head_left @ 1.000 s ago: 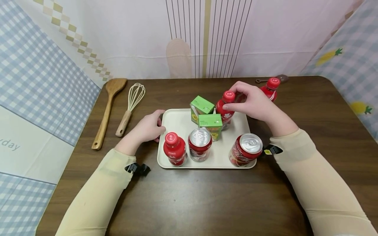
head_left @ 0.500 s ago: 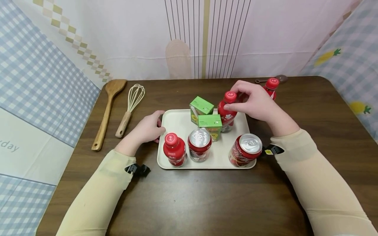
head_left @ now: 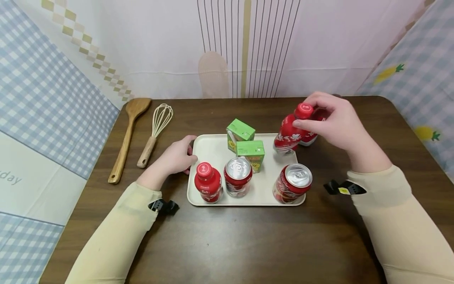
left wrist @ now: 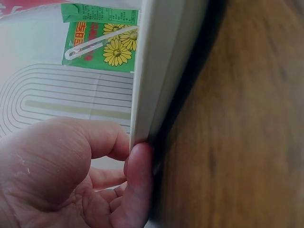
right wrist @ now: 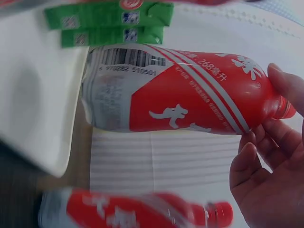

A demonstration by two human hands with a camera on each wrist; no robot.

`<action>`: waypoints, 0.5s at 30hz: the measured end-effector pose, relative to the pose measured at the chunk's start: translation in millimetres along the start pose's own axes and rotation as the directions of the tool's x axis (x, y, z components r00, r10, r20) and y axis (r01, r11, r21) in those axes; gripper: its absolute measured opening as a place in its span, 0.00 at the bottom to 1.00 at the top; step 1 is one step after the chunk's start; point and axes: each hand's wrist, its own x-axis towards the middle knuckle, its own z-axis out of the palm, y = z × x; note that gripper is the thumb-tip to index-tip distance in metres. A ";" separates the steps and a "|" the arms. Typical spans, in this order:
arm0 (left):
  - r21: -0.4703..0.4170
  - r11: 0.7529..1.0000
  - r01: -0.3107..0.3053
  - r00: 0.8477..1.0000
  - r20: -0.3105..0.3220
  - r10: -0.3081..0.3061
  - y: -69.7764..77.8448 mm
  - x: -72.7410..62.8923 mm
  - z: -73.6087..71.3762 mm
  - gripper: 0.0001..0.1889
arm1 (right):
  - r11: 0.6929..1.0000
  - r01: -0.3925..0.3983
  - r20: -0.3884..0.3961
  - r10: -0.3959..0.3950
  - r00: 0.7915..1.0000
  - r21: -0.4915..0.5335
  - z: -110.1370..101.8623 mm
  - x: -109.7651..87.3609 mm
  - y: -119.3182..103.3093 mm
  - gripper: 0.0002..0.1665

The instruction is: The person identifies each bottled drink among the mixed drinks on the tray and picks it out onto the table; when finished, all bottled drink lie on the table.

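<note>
My right hand pinches a red drink bottle by its neck, just below the cap. The bottle leans over the tray's right edge, its base toward the tray; in the right wrist view its bottom hangs clear of the rim. At the other end, my left hand grips the left rim of the cream tray, thumb and fingers on either side of it. On the tray stand two green drink cartons, another red bottle and two red cans.
Right of the tray stands one more red bottle, partly hidden behind the held bottle and my right hand. A wooden spatula and a whisk lie on the table to the left. A patterned cloth hangs behind the table.
My right hand has lifted the bottle from beside the cartons and carried it right to the tray's edge, tilting it. The left hand stays at the rim.
</note>
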 end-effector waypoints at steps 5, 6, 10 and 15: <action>0.001 1.000 0.007 1.000 -0.008 -0.007 -0.1 -1.7 -0.8 0.37 | 0.999 -0.004 -0.040 0.006 0.999 0.049 -16.1 -12.6 8.4 0.14; 0.002 1.000 0.007 1.000 -0.010 -0.007 -0.2 -1.8 -0.9 0.37 | 0.998 -0.010 -0.045 0.013 0.999 0.061 -18.6 -14.9 11.0 0.14; 0.003 1.000 -0.001 1.000 -0.013 0.001 -0.2 -1.0 -0.2 0.37 | 0.996 -0.054 -0.052 0.057 0.997 0.066 -26.0 -24.3 23.4 0.15; 0.003 1.000 0.000 1.000 -0.006 0.000 0.7 0.3 1.2 0.37 | 0.995 -0.095 -0.037 0.095 0.995 0.004 -32.3 -35.0 39.2 0.15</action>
